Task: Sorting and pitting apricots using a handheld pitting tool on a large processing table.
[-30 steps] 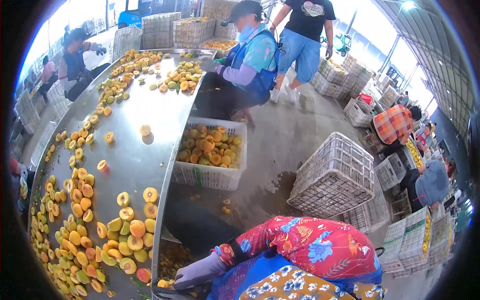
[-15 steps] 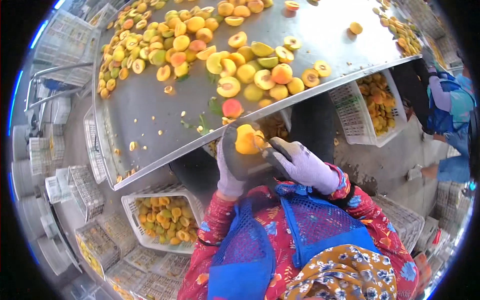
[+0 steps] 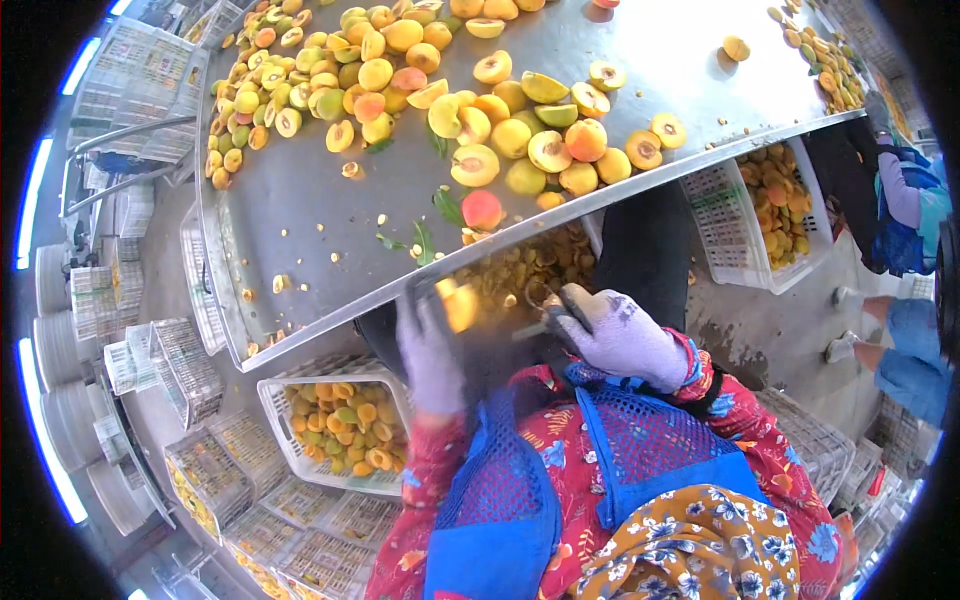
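Note:
My left hand (image 3: 428, 345), in a pale lilac glove with dark fingers, is smeared by motion below the table's edge. Beside its fingers is a blurred yellow peach piece (image 3: 458, 304); whether the hand still grips it does not show. My right hand (image 3: 615, 338), gloved alike, is closed around a small metal tool (image 3: 541, 293) with what looks like a looped end. Beneath both hands, a container of yellow peach pieces (image 3: 545, 258) shows partly under the table. Just past the table's edge lie a red-blushed peach (image 3: 482, 210) and several halves, some with stones showing.
The metal table (image 3: 310, 215) has a raised rim along its near side and carries a large heap of peaches (image 3: 350, 80). White crates of fruit stand at left (image 3: 270, 400) and right (image 3: 715, 225). Another person (image 3: 905, 200) is at the far right.
My left hand has moved left and slightly down, away from the right hand, with the peach piece beside it. The right hand and tool have come apart from the fruit. The whole view has shifted slightly.

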{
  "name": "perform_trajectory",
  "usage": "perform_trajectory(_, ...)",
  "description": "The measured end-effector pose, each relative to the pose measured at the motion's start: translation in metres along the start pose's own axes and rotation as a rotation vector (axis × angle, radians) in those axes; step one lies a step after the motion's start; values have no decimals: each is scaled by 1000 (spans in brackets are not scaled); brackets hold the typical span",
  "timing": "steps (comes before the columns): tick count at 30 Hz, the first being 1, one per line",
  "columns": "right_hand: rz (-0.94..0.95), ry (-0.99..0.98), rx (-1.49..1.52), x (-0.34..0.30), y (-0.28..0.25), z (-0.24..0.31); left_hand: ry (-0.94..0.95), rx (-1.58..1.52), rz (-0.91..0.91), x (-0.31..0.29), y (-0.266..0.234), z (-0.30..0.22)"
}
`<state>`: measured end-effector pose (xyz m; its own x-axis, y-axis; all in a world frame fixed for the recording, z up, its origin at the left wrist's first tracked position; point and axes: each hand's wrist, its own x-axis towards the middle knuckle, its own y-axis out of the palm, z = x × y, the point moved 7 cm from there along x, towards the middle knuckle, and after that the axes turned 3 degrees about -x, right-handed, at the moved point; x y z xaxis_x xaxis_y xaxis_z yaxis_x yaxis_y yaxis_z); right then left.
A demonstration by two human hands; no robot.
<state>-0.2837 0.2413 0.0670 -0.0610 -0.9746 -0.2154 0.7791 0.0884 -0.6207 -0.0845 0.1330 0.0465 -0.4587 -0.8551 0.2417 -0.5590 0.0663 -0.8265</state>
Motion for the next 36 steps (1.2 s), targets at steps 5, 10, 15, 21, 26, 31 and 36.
perform_trajectory(5, -35, 18, -14, -1, 0, -25, -490, 692, 49, -3, -90, 56)
perform_trajectory(10, -17, 56, 54, 11, 7, -24, -68, 351, 41, 81, -25, -15)
perform_trajectory(15, -82, -53, 1, 8, -13, -9, -115, 321, 515, 146, 88, -30)
perform_trajectory(21, -200, -174, -50, 6, -26, -8, -562, -1519, 605, 111, 74, -32)
perform_trajectory(26, -168, -380, -253, 10, -13, 23, -306, -1439, 486, 67, 41, -64)
perform_trajectory(31, -260, -453, -369, 2, -8, 33, 47, -634, 290, 48, 18, -89)
perform_trajectory(36, -104, -68, 26, 7, -3, 18, 174, -417, 232, 26, 36, -68)
